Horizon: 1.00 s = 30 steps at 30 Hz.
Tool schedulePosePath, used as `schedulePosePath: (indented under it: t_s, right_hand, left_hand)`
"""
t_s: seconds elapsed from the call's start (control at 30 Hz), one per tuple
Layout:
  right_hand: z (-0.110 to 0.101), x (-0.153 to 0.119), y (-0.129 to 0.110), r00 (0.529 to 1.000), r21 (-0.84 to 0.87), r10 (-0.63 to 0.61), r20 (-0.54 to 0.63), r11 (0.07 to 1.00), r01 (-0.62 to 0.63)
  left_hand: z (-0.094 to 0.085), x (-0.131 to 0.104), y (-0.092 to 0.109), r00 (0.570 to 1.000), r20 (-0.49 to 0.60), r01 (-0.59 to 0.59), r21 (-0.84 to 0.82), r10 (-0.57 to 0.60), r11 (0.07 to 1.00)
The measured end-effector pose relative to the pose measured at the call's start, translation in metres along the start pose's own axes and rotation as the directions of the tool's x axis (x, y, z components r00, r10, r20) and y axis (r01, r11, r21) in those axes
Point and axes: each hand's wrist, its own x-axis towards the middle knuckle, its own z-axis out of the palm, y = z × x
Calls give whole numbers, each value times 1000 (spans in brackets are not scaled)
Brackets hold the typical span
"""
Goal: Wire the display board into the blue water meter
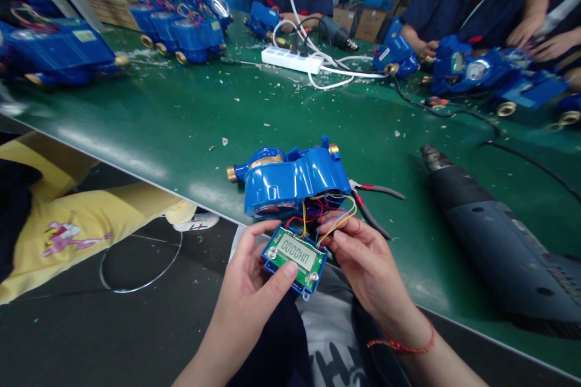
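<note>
My left hand (256,275) grips a green circuit board with an LCD display (295,254), set in a blue frame, the thumb lying on its lower edge. Digits show on the display. Thin red, yellow and blue wires (333,208) run from the board into a blue water meter (295,181) with brass ends, which lies on its side at the table edge. My right hand (356,248) is closed with thumb and fingers pinched at the wires beside the board's right edge. Red-and-black handled pliers (374,202) lie just right of the meter, partly behind it.
A large heat gun (494,236) lies on the green table (172,127) at the right. Further back are a white power strip (290,60), cables and several blue meters (181,30). Co-workers handle meters across the table. A person in yellow trousers (104,211) is at the left.
</note>
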Motion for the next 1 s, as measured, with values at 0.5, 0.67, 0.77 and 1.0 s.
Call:
schedulePosePath:
  t_s: [0.5,0.67,0.77,1.0]
  right_hand:
    - [16,-1,2,985,25,101,-140,995,-98]
    - [18,-1,-2,964,136,246,-101,963,-232]
    - [15,-2,-3,970,132,225,-96,968,-211]
    - [2,-3,-2,995,-8,96,15,995,-96]
  left_hand:
    - [2,1,8,999,-27,-36,38,37,999]
    - [4,3,9,997,-72,27,-81,-33,996]
    - [2,4,9,996,-71,48,-108,-56,993]
    - [-5,5,7,995,-53,74,-103,-79,992]
